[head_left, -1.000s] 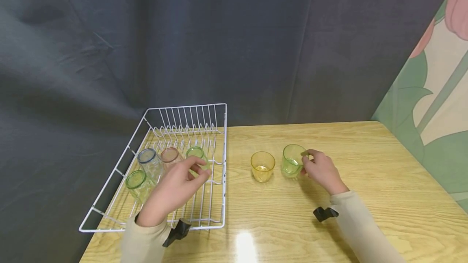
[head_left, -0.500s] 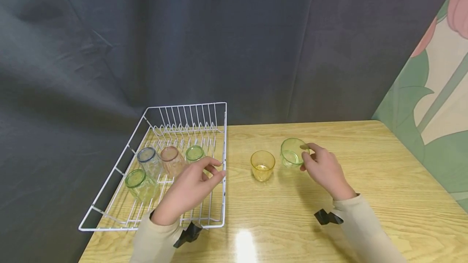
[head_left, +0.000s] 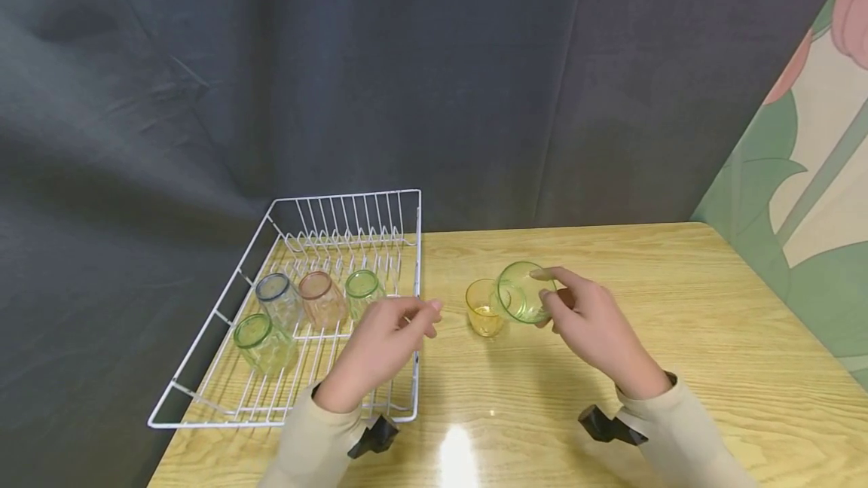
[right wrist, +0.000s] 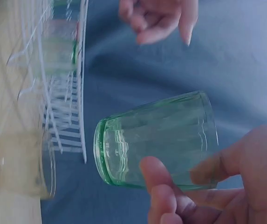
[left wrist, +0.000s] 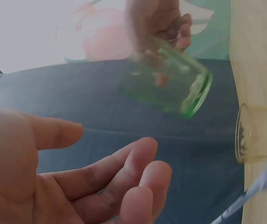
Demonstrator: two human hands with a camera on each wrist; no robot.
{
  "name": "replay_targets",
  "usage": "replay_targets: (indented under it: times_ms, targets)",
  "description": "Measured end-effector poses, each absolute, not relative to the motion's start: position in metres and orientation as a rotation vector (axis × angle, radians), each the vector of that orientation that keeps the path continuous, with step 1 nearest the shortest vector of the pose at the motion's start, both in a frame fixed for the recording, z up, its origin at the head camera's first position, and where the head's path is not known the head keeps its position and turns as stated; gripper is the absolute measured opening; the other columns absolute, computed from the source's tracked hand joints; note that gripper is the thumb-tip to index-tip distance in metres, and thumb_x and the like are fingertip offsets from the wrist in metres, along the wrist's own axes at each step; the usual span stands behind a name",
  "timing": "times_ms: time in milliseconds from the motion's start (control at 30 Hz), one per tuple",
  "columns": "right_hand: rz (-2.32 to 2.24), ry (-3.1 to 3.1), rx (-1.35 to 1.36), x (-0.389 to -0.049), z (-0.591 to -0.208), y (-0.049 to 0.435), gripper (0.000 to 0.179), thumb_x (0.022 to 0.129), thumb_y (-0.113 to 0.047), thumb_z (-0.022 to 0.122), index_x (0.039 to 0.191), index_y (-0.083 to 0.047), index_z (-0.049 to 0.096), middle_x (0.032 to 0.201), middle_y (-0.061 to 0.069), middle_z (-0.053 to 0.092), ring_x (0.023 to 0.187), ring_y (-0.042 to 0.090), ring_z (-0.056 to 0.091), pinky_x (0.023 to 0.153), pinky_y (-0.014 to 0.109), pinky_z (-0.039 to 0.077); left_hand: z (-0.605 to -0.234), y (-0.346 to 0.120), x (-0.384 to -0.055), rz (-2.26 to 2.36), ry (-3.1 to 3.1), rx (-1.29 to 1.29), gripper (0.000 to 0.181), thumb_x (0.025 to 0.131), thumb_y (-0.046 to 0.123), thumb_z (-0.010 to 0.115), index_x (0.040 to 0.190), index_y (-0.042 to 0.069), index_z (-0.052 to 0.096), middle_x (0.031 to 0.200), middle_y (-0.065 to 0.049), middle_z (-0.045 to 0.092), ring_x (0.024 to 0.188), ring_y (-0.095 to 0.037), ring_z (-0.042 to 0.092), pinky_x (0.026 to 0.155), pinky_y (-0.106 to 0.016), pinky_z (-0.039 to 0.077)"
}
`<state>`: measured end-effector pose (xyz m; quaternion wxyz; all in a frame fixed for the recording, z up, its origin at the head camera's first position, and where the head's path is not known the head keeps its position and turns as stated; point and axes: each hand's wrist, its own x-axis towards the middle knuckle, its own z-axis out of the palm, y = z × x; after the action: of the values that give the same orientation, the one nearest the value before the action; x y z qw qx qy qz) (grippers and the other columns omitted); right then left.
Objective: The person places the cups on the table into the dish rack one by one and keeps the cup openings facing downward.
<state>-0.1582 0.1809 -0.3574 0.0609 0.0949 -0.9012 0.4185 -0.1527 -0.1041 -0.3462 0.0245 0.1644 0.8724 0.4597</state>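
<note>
My right hand [head_left: 597,330] pinches the wall of a clear green drinking glass [head_left: 521,294] near its mouth, thumb on one side and fingers on the other. The glass is lifted and tilted, its base pointing left in the right wrist view. Just left of it, partly hidden in the head view, a yellow glass [head_left: 480,315] stands upright on the table. My left hand [head_left: 380,349] hangs over the right side of the dish rack, holding nothing. Its fingers are loosely bent, and thumb and fingertips are apart in the left wrist view.
The white wire dish rack [head_left: 224,424] stands on the left of the wooden table [head_left: 678,285]. In it are upside-down glasses: blue-rimmed [head_left: 274,296], pink [head_left: 320,300], green [head_left: 364,288] and yellow-green [head_left: 264,349]. A dark curtain [head_left: 434,81] hangs behind.
My right hand has raised the green glass off the table, tipped it and brought it left, in front of the yellow one. The left hand has moved right, away from the glasses in the rack.
</note>
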Motion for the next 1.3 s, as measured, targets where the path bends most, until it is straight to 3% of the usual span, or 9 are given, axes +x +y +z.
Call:
replay_targets:
  times_ms: [367,600,733,867,1100,1300]
  targets:
    - [1.337,-2.692,0.384,-0.138,-0.350,0.156,0.033,0.103,-0.019,0.054,0.136,-0.016,0.058,0.080,-0.001,0.070,0.065,0.013,0.062,0.049,0.029,0.049,-0.351,-0.085,-0.154,1.417,2.552,0.528,0.063,0.105,0.055,0.038,0.088,0.008,0.077,0.074,0.002,0.072,0.064,-0.014,0.065,0.066,-0.031,0.055]
    - [1.319,-2.630,0.456,-0.135,-0.353,0.146,0.030,0.102,-0.016,0.056,0.131,-0.017,0.061,0.075,-0.003,0.069,0.051,0.009,0.053,0.044,0.027,0.044,-0.352,-0.081,-0.157,1.431,2.550,0.528,0.070,0.104,0.059,0.036,0.076,0.009,0.076,0.073,0.003,0.072,0.062,-0.015,0.065,0.063,-0.031,0.054]
    - [1.280,-2.611,0.489,-0.136,-0.357,0.144,0.030,0.102,-0.014,0.055,0.130,-0.019,0.062,0.075,-0.005,0.068,0.049,0.008,0.050,0.044,0.027,0.042,-0.354,-0.081,-0.159,1.424,2.555,0.501,0.069,0.102,0.061,0.038,0.076,0.009,0.076,0.071,0.002,0.071,0.063,-0.016,0.065,0.061,-0.033,0.053]
    - [1.289,-2.584,0.547,-0.137,-0.360,0.147,0.027,0.106,-0.019,0.049,0.131,-0.021,0.061,0.078,-0.007,0.070,0.061,0.008,0.057,0.051,0.028,0.046,-0.355,-0.082,-0.161,1.418,2.556,0.481,0.067,0.101,0.062,0.040,0.080,0.009,0.077,0.071,0.002,0.072,0.064,-0.017,0.065,0.057,-0.034,0.053]
    - [1.426,-2.545,0.573,-0.143,-0.363,0.150,0.038,0.111,-0.026,0.032,0.126,-0.009,0.062,0.081,-0.001,0.072,0.067,0.013,0.064,0.048,0.031,0.050,-0.355,-0.083,-0.162,1.401,2.550,0.485,0.060,0.097,0.064,0.048,0.085,0.014,0.078,0.077,0.004,0.072,0.070,-0.019,0.067,0.061,-0.035,0.054]
    - [1.510,-2.573,0.547,-0.145,-0.367,0.151,0.036,0.110,-0.028,0.038,0.127,-0.007,0.061,0.086,0.003,0.074,0.070,0.019,0.065,0.048,0.032,0.050,-0.356,-0.084,-0.161,1.338,2.605,0.533,0.052,0.095,0.064,0.053,0.081,0.020,0.077,0.077,0.008,0.071,0.067,-0.015,0.065,0.063,-0.035,0.052]
